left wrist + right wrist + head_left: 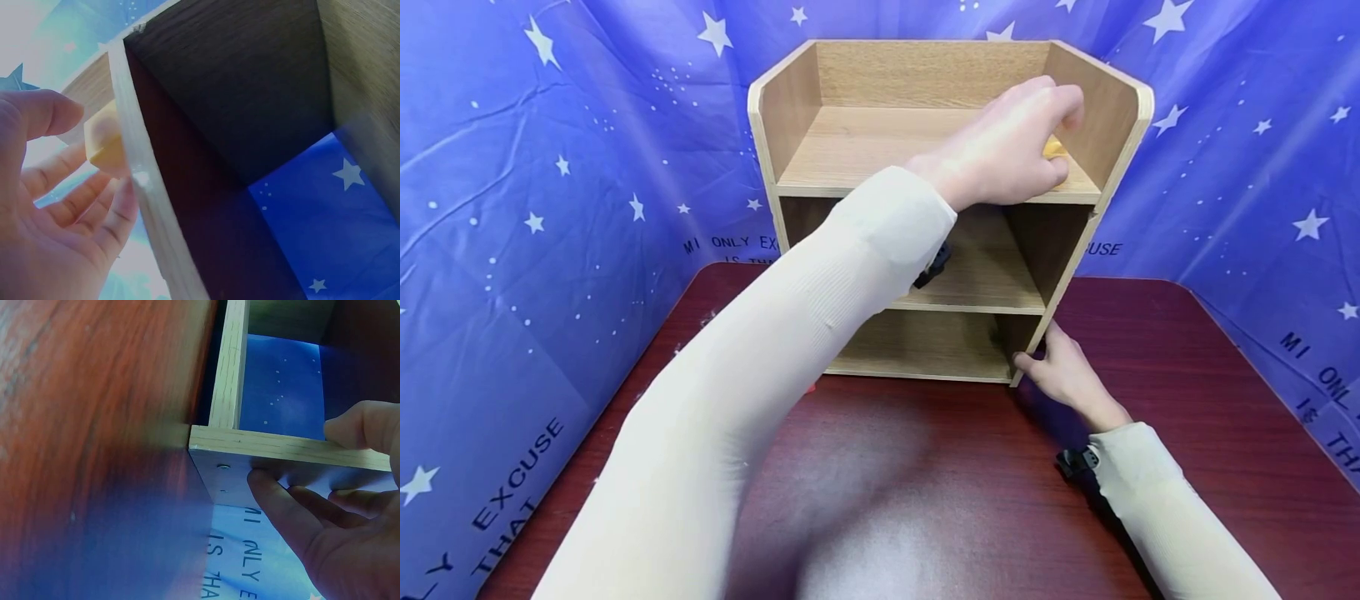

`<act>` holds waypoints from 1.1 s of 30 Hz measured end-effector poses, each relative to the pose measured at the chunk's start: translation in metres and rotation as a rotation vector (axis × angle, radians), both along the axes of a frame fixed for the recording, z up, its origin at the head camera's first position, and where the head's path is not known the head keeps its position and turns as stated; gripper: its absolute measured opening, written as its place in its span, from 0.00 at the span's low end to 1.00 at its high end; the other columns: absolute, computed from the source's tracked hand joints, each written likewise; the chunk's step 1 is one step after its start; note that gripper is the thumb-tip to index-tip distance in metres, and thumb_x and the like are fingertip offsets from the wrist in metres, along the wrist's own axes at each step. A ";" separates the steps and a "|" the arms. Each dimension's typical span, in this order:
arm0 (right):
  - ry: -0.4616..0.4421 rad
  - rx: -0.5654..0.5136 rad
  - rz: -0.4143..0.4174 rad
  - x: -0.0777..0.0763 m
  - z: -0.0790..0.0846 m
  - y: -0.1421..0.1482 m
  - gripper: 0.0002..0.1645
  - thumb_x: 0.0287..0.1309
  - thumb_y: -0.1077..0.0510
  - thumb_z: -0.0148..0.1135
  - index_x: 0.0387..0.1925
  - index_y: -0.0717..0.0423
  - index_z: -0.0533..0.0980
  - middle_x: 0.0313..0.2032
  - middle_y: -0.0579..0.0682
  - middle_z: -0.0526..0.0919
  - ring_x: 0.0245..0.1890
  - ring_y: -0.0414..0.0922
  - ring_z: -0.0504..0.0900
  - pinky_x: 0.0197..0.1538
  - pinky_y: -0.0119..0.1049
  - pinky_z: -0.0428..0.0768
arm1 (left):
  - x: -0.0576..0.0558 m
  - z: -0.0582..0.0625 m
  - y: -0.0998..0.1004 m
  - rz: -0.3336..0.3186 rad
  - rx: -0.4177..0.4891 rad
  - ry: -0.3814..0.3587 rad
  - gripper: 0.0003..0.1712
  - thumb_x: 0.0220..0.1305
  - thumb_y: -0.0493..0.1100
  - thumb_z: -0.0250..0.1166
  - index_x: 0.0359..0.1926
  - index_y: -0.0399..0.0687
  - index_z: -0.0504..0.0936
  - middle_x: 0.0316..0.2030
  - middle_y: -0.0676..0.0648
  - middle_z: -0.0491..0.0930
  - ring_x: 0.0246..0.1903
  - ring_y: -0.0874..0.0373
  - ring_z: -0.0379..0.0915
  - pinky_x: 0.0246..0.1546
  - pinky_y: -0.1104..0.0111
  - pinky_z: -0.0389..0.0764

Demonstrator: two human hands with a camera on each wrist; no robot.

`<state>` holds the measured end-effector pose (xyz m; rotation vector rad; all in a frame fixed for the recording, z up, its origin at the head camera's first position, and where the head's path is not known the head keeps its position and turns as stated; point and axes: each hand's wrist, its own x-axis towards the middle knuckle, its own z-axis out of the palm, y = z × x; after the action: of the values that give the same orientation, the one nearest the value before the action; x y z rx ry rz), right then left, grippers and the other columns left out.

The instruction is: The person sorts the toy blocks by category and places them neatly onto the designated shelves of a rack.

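Note:
A small wooden shelf unit [925,193] with an open top tier and lower compartments stands on the table. My left hand [1011,146] reaches across to the right end of its top tier. A yellow block [105,140] lies there beside the side panel, partly hidden by the hand in the head view. In the left wrist view the thumb is apart from the block, while the fingers spread below and behind it; whether they touch it I cannot tell. Low on the unit's right side panel, my right hand [1063,371] grips the front edge, thumb inside and fingers outside.
A dark red-brown table [925,500] carries the unit. Blue cloth [535,208] with white stars and lettering hangs around the back and sides. A small red thing [811,388] peeks out by the left forearm, mostly hidden.

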<state>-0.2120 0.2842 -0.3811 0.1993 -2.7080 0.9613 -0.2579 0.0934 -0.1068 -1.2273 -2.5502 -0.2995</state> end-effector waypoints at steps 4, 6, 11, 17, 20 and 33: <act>-0.005 0.001 -0.008 0.000 0.000 0.000 0.30 0.51 0.62 0.62 0.56 0.63 0.64 0.41 0.65 0.80 0.47 0.59 0.76 0.50 0.52 0.70 | 0.007 0.001 -0.004 -0.005 0.000 0.025 0.20 0.64 0.48 0.54 0.55 0.50 0.69 0.47 0.55 0.65 0.45 0.65 0.59 0.49 0.78 0.62; -0.008 0.000 -0.009 0.000 0.000 0.000 0.29 0.51 0.61 0.62 0.55 0.63 0.65 0.41 0.64 0.80 0.46 0.59 0.76 0.50 0.52 0.70 | 0.010 0.001 -0.007 -0.016 -0.011 0.051 0.20 0.65 0.48 0.53 0.56 0.50 0.69 0.48 0.55 0.67 0.47 0.65 0.60 0.51 0.79 0.61; -0.005 -0.004 -0.003 0.000 -0.001 -0.001 0.29 0.51 0.61 0.62 0.55 0.63 0.65 0.41 0.65 0.80 0.47 0.59 0.76 0.50 0.52 0.70 | 0.019 -0.003 -0.019 -0.061 -0.023 0.102 0.20 0.67 0.48 0.51 0.58 0.51 0.70 0.52 0.55 0.70 0.53 0.63 0.64 0.55 0.79 0.59; -0.007 0.002 -0.007 0.001 0.000 -0.001 0.29 0.51 0.61 0.62 0.55 0.63 0.65 0.40 0.64 0.80 0.46 0.59 0.76 0.49 0.52 0.70 | 0.030 -0.010 -0.028 -0.141 0.010 0.111 0.18 0.66 0.45 0.51 0.55 0.50 0.72 0.49 0.54 0.70 0.47 0.63 0.65 0.50 0.78 0.62; -0.009 0.004 -0.010 0.002 0.001 -0.001 0.29 0.51 0.61 0.62 0.55 0.63 0.65 0.40 0.64 0.80 0.45 0.59 0.76 0.49 0.52 0.70 | 0.033 -0.014 -0.032 -0.172 0.018 0.118 0.17 0.66 0.44 0.52 0.54 0.48 0.73 0.48 0.52 0.71 0.44 0.62 0.64 0.48 0.77 0.63; -0.012 0.009 -0.006 0.001 0.002 -0.001 0.30 0.51 0.62 0.62 0.56 0.63 0.64 0.41 0.65 0.80 0.46 0.60 0.76 0.50 0.53 0.70 | 0.041 -0.040 -0.057 -0.267 0.151 0.179 0.15 0.62 0.41 0.54 0.49 0.44 0.77 0.43 0.49 0.73 0.42 0.58 0.66 0.46 0.72 0.66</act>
<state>-0.2109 0.2830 -0.3790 0.1876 -2.7230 0.9512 -0.2168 0.0366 -0.1464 -1.4655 -2.1730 -0.4118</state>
